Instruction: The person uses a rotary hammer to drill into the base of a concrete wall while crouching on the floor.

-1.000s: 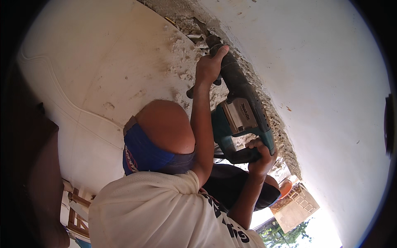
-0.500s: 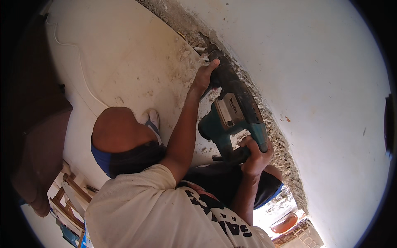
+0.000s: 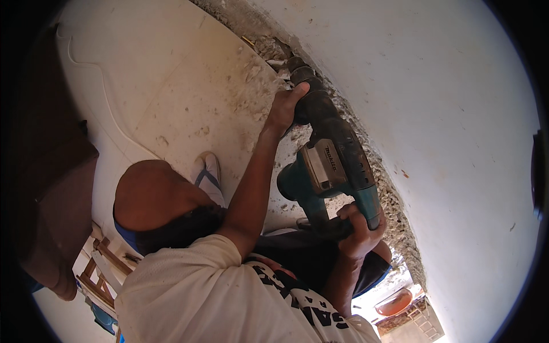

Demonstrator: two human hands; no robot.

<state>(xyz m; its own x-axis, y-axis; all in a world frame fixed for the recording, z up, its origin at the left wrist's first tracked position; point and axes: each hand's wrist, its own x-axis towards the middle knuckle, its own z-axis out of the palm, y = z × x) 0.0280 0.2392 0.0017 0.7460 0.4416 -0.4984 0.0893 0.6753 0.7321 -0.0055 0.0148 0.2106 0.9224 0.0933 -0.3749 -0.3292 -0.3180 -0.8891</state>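
A teal and black rotary hammer [image 3: 327,163] lies slantwise across the middle, its front pointing up and away along the foot of the white wall. My left hand [image 3: 286,107] grips it near the front barrel, thumb on top and the other fingers mostly hidden beneath. Round the rear handle my right hand [image 3: 360,233] is closed; whether a finger presses the trigger cannot be made out. The tool's tip meets the rough, broken strip [image 3: 394,214] between wall and floor, and the bit itself is hardly visible among the rubble.
The white wall [image 3: 446,114] rises close on the right. Dust and chips lie on the pale floor [image 3: 166,80], where a white cable [image 3: 107,94] runs at the left. My foot in a flip-flop [image 3: 208,173] is beside the tool. An orange basin [image 3: 394,302] and wooden pieces [image 3: 94,271] lie farther off.
The rotary hammer's rear end and my right hand sit slightly lower and farther right in the picture. More of my foot shows. Both hands keep their hold.
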